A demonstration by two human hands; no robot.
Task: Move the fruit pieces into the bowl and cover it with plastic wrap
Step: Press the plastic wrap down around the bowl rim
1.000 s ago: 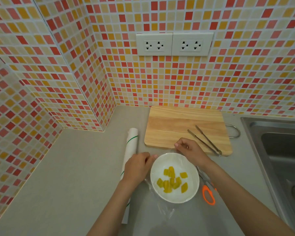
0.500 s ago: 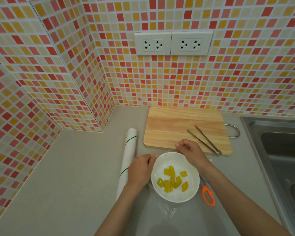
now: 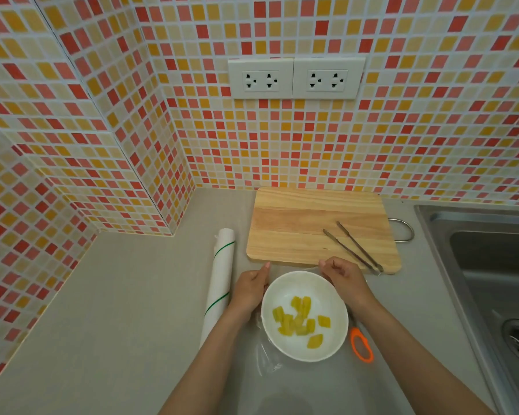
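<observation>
Gripping clear plastic wrap at the far rim of the white bowl with both left hand and right hand pinched shut, yellow fruit pieces inside, between wrap roll and orange-handled scissors, before the cutting board with tongs.

A single wide-angle view, worn on the person's head, looked forward and steeply down over the grey matte surface from close range, with both forearms entering from the bottom edge. It faced a wall corner of small red, orange and cream mosaic tiles, whose lines bowed towards the frame edges. The stainless steel sink was cut off at the right edge; no second view was given.
</observation>
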